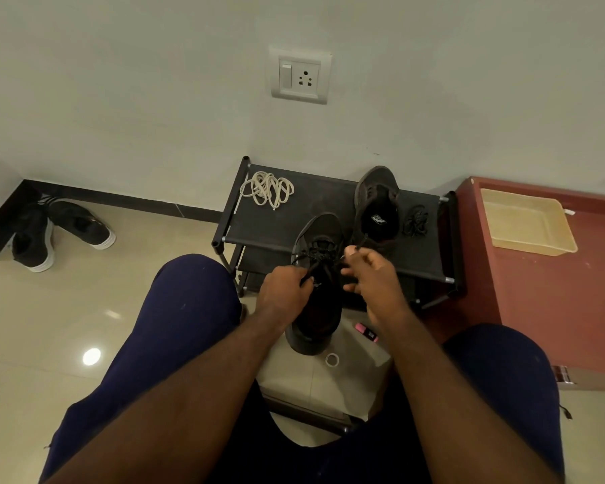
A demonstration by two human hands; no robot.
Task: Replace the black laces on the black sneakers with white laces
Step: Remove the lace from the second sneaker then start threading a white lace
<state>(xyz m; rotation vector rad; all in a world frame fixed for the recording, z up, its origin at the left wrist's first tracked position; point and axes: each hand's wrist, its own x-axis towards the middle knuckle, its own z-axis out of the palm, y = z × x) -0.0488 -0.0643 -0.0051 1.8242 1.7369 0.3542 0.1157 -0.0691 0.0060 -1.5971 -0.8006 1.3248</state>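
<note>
A black sneaker (316, 309) with black laces leans from the floor against the front of a low black rack (322, 200). My left hand (282, 291) pinches a black lace end at the sneaker's left eyelets. My right hand (371, 274) pinches the lace on the right side. A second black sneaker (376, 207) without laces lies on the rack top. A loose black lace (414, 221) sits bunched to its right. The white laces (268, 188) lie coiled on the rack's far left corner.
A beige tray (528, 221) rests on a red cabinet (556, 291) at the right. Another pair of black shoes with white soles (60, 232) lies in the left corner. A pink highlighter (365, 332) and a small white ring (332, 359) lie on the floor near me.
</note>
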